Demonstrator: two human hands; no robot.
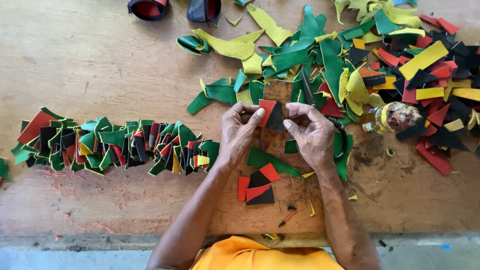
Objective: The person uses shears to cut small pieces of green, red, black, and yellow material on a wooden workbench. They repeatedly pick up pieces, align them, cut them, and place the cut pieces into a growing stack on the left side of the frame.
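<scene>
My left hand [238,131] and my right hand [312,134] meet above the middle of a wooden table [100,60]. Between their fingertips they pinch a small red and black leather piece [270,113]. Under the piece lies a brown worn board [278,91]. Just below my hands sit a few cut red and black pieces [257,187] and a green scrap [265,159]. To the left stretches a long row of folded green, red, black and yellow pieces [115,145].
A large heap of green, yellow, red and black leather scraps [380,60] covers the upper right. A glue-smeared bottle [392,118] lies on its side right of my right hand. Two dark shoe-like items [175,8] sit at the top edge. The table's front edge [100,240] runs along the bottom.
</scene>
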